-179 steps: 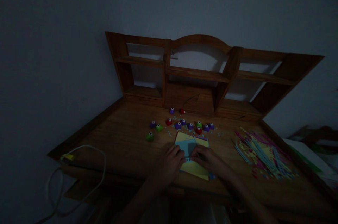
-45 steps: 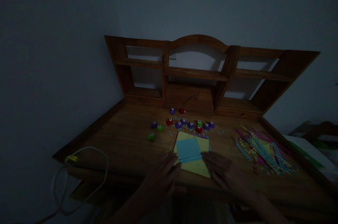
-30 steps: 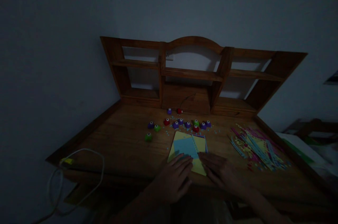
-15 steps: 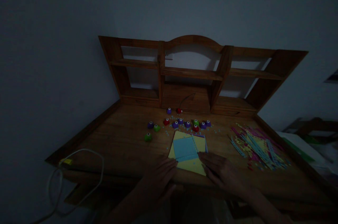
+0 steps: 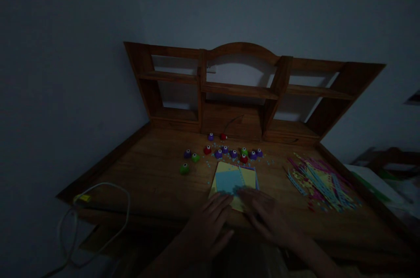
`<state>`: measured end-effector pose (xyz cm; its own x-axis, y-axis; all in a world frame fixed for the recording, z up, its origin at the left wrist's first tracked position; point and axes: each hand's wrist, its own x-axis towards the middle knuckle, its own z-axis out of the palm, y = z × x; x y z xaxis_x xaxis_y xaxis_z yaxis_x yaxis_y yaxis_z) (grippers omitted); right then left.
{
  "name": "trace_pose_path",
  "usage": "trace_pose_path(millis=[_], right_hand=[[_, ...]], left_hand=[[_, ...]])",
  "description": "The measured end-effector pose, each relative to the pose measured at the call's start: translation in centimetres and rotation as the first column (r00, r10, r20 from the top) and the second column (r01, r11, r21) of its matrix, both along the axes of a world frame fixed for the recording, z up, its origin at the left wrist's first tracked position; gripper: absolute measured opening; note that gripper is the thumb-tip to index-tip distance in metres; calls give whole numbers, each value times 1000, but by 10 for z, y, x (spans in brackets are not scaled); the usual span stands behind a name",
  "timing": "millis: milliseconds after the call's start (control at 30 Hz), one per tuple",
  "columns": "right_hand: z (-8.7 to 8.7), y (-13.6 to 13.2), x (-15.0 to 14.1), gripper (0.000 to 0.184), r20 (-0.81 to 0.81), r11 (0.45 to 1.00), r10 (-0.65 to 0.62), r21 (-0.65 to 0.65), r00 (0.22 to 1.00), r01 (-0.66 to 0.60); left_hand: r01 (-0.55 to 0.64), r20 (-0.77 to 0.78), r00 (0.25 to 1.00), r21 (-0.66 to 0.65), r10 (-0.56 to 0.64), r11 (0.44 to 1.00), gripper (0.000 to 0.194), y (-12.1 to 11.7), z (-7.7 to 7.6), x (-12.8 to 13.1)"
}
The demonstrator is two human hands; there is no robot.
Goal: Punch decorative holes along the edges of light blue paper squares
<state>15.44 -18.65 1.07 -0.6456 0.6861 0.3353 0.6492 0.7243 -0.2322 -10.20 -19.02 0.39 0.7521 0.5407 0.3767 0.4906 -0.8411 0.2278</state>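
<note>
A light blue sheet of paper (image 5: 227, 180) lies on a small stack of yellow paper (image 5: 250, 176) near the desk's front edge. Dotted strips run along the blue sheet's right side; its lower edge is partly covered by my hands. My left hand (image 5: 210, 219) rests with fingers stretched over the lower left of the papers. From the right, my right hand (image 5: 265, 214) reaches over the lower right, fingers extended and slightly blurred, their tips on the blue sheet close to my left fingertips. Neither hand visibly grips anything.
Several small purple, red and green pieces (image 5: 233, 154) with white eye-like tops stand behind the papers among blue paper bits. A heap of coloured punched strips (image 5: 323, 184) lies right. A wooden shelf unit (image 5: 243, 90) stands at the back. A white cable (image 5: 126, 199) loops at left.
Six seconds ago both hands pinched at the blue sheet's lower edge. Since half a second ago, my left hand has moved right and up onto the papers, and my right hand left across the blue sheet.
</note>
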Motion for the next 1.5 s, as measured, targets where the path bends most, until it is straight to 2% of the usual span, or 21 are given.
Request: trace_pose_path(millis=[100, 267, 400, 567, 633, 700, 800, 867, 967, 1067, 1233, 1500], right_hand=[[-1, 2, -6, 51, 39, 997, 69, 22, 997, -70], [-6, 3, -2, 49, 85, 995, 84, 55, 993, -89], [-6, -1, 9, 50, 87, 995, 30, 92, 996, -38], [-14, -7, 23, 48, 65, 993, -68, 98, 996, 61], [-17, -8, 24, 45, 14, 986, -144, 81, 989, 142], [-16, -7, 20, 40, -95, 969, -244, 25, 965, 247], [-6, 1, 6, 28, -303, 940, -340, -150, 890, 308], [1, 12, -5, 25, -393, 934, -341, -241, 854, 263], [3, 34, -18, 24, -423, 946, -259, -290, 868, 141], [-5, 52, -27, 24, -398, 942, -147, -336, 905, 6], [-15, 63, -38, 21, -417, 878, -57, -454, 907, -153], [-17, 68, -52, 18, -483, 830, -85, -519, 872, -206]], left_hand=[[-2, 28, 1000, -18, 3, 1000, 44, 6, -4, 4], [-12, 4, 1000, -2, 12, 1000, 45, 6, -2, -5], [-56, -35, 998, -4, 55, 998, 45, 3, -4, -21], [-90, -27, 996, -10, 90, 996, 52, -2, -18, -39], [-104, 22, 994, -50, 105, 993, 50, -2, -21, -43], [-157, 128, 976, -129, 173, 979, 45, 3, -22, -45], [-250, 311, 888, -289, 338, 924, 36, 23, -18, -41], [-263, 369, 843, -353, 392, 898, 33, 44, -14, -33], [-167, 377, 867, -395, 325, 903, 28, 76, -14, -18], [-94, 356, 905, -369, 234, 925, 40, 97, -20, -4], [-47, 339, 923, -371, 183, 927, 50, 104, -28, 2], [-18, 328, 935, -341, 137, 940, 53, 107, -33, 0]])
